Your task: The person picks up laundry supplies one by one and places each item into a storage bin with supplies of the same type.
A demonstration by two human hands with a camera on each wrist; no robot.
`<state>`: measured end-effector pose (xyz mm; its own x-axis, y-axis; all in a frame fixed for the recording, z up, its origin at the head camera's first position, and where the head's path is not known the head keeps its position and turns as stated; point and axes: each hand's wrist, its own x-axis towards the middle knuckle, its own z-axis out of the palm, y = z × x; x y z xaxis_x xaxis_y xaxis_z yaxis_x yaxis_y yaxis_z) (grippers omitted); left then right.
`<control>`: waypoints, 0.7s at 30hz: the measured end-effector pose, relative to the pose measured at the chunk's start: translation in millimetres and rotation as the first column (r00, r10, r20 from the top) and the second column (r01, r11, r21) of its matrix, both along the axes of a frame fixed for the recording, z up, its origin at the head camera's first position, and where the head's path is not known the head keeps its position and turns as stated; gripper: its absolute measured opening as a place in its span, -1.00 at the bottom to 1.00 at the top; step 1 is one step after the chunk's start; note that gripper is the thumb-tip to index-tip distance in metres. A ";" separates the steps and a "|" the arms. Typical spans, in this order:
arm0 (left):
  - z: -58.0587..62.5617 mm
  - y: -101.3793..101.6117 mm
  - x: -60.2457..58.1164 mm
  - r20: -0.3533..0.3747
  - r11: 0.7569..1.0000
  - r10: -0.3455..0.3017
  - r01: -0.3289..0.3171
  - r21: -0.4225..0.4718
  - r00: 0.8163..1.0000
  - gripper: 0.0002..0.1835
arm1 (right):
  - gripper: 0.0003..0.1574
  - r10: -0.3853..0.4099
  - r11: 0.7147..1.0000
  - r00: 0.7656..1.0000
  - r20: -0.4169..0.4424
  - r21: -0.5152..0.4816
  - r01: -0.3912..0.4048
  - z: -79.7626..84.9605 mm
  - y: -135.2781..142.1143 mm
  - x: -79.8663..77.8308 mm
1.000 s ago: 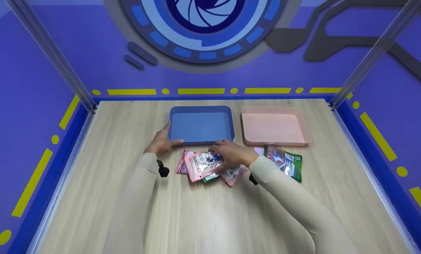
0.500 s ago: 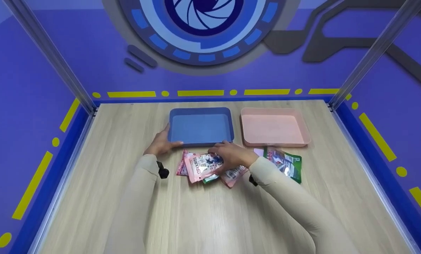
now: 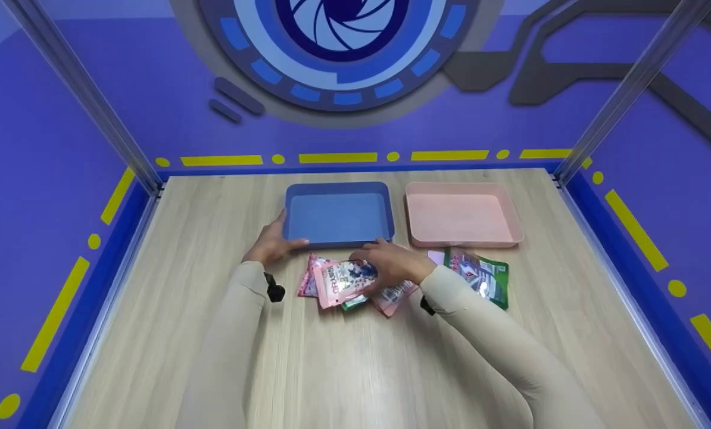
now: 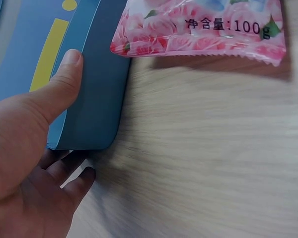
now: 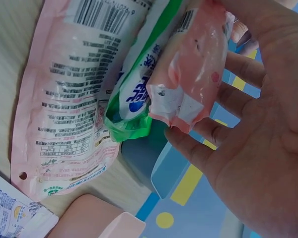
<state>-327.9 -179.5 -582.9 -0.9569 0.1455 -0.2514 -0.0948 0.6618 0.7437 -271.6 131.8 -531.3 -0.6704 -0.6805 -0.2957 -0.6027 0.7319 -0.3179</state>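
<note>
My left hand (image 3: pixel 272 241) holds the near left corner of the blue tray (image 3: pixel 340 243). In the left wrist view, the thumb lies against the tray's near wall, and the other fingers reach round its left side. My right hand (image 3: pixel 394 262) grips a pink and white pouch (image 3: pixel 337 283) by its right side, above several other packets. Its fingertips pass behind the pouch (image 5: pixel 198 69) in the right wrist view. Around it lie a pink floral packet (image 4: pixel 203 29), a green-ended packet (image 3: pixel 354 302) and a larger pink pouch with a barcode (image 5: pixel 72 109).
Beside the blue tray stands a pink tray (image 3: pixel 464 243). In front of it lies a green and purple pouch (image 3: pixel 495 283), partly overlapped by the right sleeve (image 3: pixel 492 333). The wooden table (image 3: pixel 337 381) is bounded by blue walls (image 3: pixel 52 179) at the back and sides.
</note>
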 end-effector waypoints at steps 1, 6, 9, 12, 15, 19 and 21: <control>0.2 0.0 0.0 -0.002 1.000 0.001 -0.001 0.001 1.000 0.20 | -0.02 -0.006 1.000 1.000 0.006 0.002 0.006 0.1 -0.3 0.0; -0.2 -0.3 0.3 0.000 1.000 -0.001 0.001 0.008 1.000 0.21 | -0.02 -0.015 1.000 1.000 0.025 0.019 0.014 1.1 -1.2 -0.7; 0.1 -0.2 0.6 0.002 1.000 -0.002 0.002 0.009 1.000 0.22 | -0.02 -0.026 0.999 0.999 0.036 0.022 0.026 1.5 -1.0 -0.6; 1.1 -0.1 0.7 0.005 1.000 0.002 -0.002 0.014 1.000 0.23 | -0.04 -0.025 1.000 0.999 0.042 0.012 0.024 1.5 -1.1 -0.7; 1.4 -0.4 0.9 0.005 1.000 -0.004 0.004 0.018 1.000 0.23 | -0.06 -0.019 1.000 0.998 0.056 -0.004 0.020 1.0 -1.8 -0.3; 1.2 -0.6 0.9 0.008 1.000 -0.010 0.010 0.014 1.000 0.23 | -0.06 -0.025 1.000 0.997 0.076 -0.018 0.026 -1.1 -2.1 0.3; 1.0 -0.5 0.9 0.014 1.000 -0.007 0.007 0.012 1.000 0.23 | -0.06 -0.032 0.999 0.996 0.082 -0.016 0.034 -1.7 -2.0 0.7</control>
